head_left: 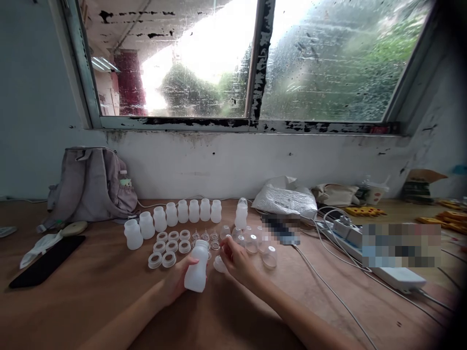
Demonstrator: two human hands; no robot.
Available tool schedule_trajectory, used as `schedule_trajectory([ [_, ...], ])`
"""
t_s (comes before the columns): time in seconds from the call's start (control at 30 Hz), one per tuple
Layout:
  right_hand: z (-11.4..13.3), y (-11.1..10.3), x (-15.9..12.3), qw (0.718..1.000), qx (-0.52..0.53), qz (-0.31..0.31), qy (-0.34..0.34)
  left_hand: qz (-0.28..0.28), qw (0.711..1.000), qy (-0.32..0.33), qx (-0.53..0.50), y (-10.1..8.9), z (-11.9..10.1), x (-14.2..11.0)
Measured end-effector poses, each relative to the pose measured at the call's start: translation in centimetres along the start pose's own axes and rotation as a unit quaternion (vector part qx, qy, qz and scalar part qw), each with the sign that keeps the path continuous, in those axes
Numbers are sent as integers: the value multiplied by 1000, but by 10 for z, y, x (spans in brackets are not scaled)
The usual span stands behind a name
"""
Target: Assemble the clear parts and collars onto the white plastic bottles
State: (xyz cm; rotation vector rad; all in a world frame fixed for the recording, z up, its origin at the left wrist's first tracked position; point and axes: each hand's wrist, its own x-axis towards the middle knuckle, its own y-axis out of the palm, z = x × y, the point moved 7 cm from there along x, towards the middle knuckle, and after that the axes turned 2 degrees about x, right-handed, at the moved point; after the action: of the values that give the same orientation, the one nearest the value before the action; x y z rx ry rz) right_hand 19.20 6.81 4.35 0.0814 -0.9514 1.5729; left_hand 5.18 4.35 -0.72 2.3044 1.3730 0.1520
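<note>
My left hand [181,274] is wrapped round a frosted white baby bottle [196,274], held tilted above the table with its neck up. Just right of the bottle's neck, my right hand [235,256] has its fingers curled in a pinch; what they hold, if anything, is hidden. Below those fingers sits a whitish cap-like piece [219,264], partly covered. Clear bottle nipples [205,235] stand behind the held bottle. White collar rings [169,258] lie in rows to the left. Clear dome caps [269,256] are grouped right of my right hand.
Several open bottles [147,226] stand in a curved row behind the rings. One capped bottle [241,214] stands apart near a silvery plastic bag [286,198]. A phone [280,228], cable and power strip [396,278] occupy the right. A backpack [93,182] and black mat [47,262] are left.
</note>
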Motion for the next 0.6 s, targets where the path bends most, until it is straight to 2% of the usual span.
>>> schedule_trajectory([
  [0.1, 3, 12, -7, 998, -34, 38, -29, -85, 983, 124, 103, -5, -22, -3],
  [0.17, 7, 16, -9, 996, -47, 57, -42, -111, 965, 175, 163, -3, -32, -6],
  [0.23, 10, 14, -9, 996, -51, 51, -50, -122, 950, 195, 213, -3, -35, -7],
  [0.33, 17, 6, -7, 997, -35, 11, -70, -141, 919, 212, 300, -4, -36, -9],
  [0.5, 34, 5, -12, 990, -10, 5, -143, -152, 819, 277, 480, 8, -42, -19],
  [0.6, 41, -1, -12, 987, -19, -16, -161, -165, 789, 302, 509, 10, -46, -22],
])
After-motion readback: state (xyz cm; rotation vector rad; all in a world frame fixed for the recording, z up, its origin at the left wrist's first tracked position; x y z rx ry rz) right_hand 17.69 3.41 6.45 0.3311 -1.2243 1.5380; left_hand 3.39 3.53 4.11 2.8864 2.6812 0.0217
